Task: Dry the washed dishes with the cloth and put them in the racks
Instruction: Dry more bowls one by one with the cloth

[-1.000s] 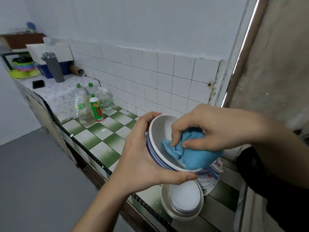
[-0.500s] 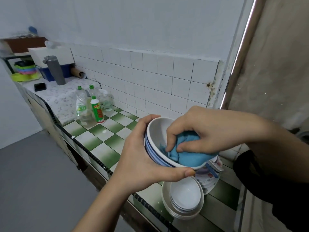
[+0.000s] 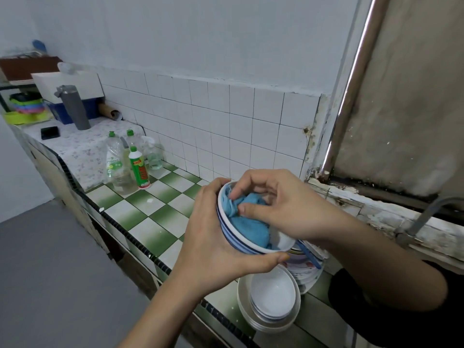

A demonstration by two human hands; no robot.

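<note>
Blue-striped bowl (image 3: 253, 245) tilted, held in air over stacked bowls (image 3: 272, 297) at counter (image 3: 150, 214) edge. Blue cloth (image 3: 247, 228) bunched inside it. Your left hand (image 3: 213, 249) cups bowl from outside, fingers curled round it. Your right hand (image 3: 278, 209) pinches cloth with curled fingers. Detergent bottles (image 3: 138, 169) well apart, by wall.

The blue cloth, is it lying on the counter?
No, the blue cloth is bunched inside the bowl, pinched by the right hand.
</note>
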